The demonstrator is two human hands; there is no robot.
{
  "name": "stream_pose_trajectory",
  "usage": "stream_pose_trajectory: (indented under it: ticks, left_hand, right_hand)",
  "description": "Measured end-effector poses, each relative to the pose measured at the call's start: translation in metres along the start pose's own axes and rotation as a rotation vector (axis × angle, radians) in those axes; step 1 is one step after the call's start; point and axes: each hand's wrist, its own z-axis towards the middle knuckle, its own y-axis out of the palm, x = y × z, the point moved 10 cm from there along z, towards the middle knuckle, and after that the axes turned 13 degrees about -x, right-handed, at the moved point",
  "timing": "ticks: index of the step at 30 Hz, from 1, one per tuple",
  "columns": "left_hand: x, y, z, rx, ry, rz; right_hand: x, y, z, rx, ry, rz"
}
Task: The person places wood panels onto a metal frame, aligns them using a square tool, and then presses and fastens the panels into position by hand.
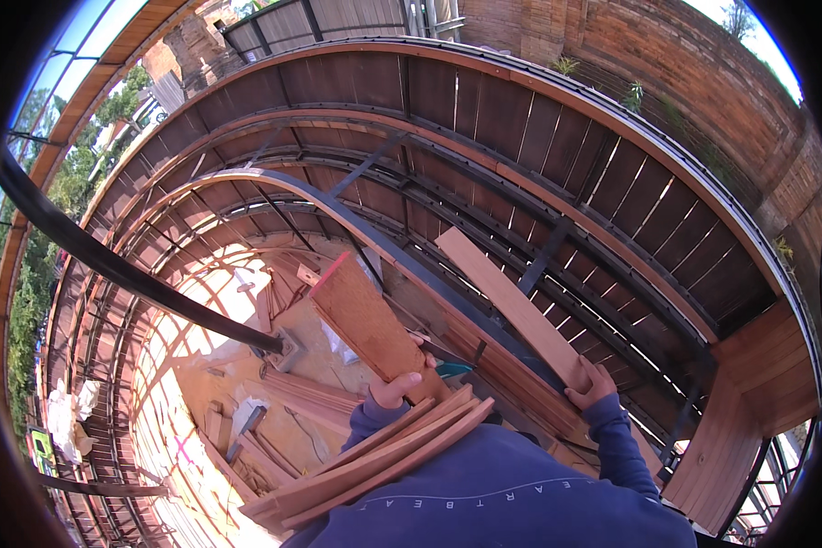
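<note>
My left hand is closed around the near part of a wide reddish-brown wooden board, whose far end is edged in red. The board slants away over the floor. To the right, my right hand grips the near end of a long, paler plank, its fingers on the edge. The plank lies over or just above the dark metal rails. Several narrow, slightly curved wooden strips rest against my front, by my left forearm. A teal object, partly hidden, is beside my left hand.
Curved metal rails and dark slatted panels sweep around the far side. A black pole rises from a floor plate at left. Stacked timber and a hammer-like tool lie on the floor. A wooden box-like corner stands right.
</note>
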Motion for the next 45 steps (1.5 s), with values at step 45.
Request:
stream_pose_trajectory:
  ticks: [45]
  left_hand:
    - [0.032, -0.281, 0.163, 0.548, 0.230, 0.105]
  right_hand:
    - [-0.535, 0.082, 0.201, -0.453, -1.130, -0.264]
